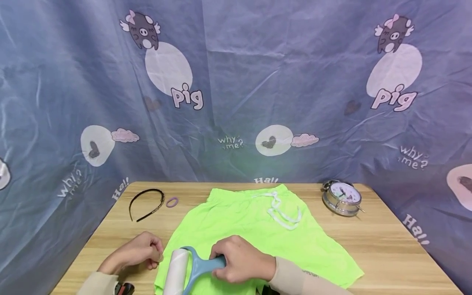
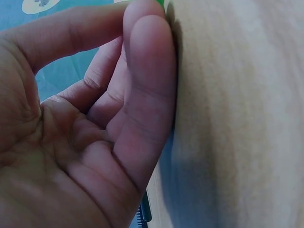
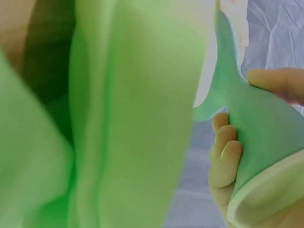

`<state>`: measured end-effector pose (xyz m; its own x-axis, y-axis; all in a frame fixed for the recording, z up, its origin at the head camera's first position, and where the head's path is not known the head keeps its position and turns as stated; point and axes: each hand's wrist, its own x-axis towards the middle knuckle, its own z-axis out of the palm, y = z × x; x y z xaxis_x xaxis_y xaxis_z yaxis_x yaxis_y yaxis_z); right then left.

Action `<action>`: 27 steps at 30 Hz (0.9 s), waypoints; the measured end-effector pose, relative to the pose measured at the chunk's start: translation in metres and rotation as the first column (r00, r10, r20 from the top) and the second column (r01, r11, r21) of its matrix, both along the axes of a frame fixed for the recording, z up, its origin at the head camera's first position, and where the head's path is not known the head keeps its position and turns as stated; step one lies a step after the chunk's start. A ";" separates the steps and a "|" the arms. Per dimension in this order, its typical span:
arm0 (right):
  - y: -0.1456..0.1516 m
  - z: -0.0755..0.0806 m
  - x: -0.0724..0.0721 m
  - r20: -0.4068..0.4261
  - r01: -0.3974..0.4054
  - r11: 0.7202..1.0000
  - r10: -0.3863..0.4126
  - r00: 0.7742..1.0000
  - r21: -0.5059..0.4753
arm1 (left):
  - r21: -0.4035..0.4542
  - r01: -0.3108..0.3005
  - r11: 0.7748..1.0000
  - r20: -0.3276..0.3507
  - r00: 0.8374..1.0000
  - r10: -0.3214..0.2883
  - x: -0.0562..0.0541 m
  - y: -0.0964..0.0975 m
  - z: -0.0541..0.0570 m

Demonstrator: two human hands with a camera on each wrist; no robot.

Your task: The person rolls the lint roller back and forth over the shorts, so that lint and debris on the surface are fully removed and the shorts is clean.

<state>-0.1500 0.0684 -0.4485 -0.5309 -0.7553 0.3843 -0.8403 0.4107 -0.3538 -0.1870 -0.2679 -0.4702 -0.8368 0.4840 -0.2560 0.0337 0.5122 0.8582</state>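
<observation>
Neon green shorts point(image 1: 250, 221) with a white drawstring lie spread on the wooden table, waistband toward the back. My right hand point(image 1: 241, 260) grips the blue handle of a lint roller point(image 1: 200, 266). Its white roll lies over the left leg of the shorts. In the right wrist view, fingers wrap the flared handle point(image 3: 261, 128), with green fabric point(image 3: 142, 95) filling the left side. My left hand point(image 1: 144, 250) pinches the left edge of the shorts with curled fingers; in the left wrist view, thumb and finger meet beside a sliver of green, low against the tabletop.
A black headband point(image 1: 162, 198) and a purple hair tie point(image 1: 172, 202) lie at the back left of the table point(image 1: 391, 246). An alarm clock point(image 1: 343, 198) sits at the back right. A blue printed curtain point(image 1: 236, 102) hangs behind and along both sides.
</observation>
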 end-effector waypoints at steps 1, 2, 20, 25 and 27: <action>0.002 0.002 0.000 0.002 0.005 1.000 -0.005 1.000 0.003 | 0.001 0.002 1.000 -0.003 1.000 -0.002 -0.001 0.000 0.001; 0.005 0.004 0.000 0.007 0.009 1.000 -0.009 1.000 0.004 | 0.004 0.007 1.000 -0.006 1.000 -0.007 -0.003 0.000 0.001; 0.047 0.012 0.011 0.121 0.010 1.000 -0.010 0.993 0.003 | 0.043 0.049 0.998 0.014 0.999 -0.050 -0.003 -0.003 -0.001; 0.060 0.011 0.013 0.152 0.009 1.000 -0.007 0.988 -0.016 | 0.055 0.050 0.997 0.017 0.999 -0.051 -0.002 -0.004 -0.001; 0.064 0.011 0.014 0.150 0.006 1.000 -0.003 0.989 -0.016 | 0.061 0.048 0.997 0.027 0.998 -0.050 -0.001 -0.004 -0.001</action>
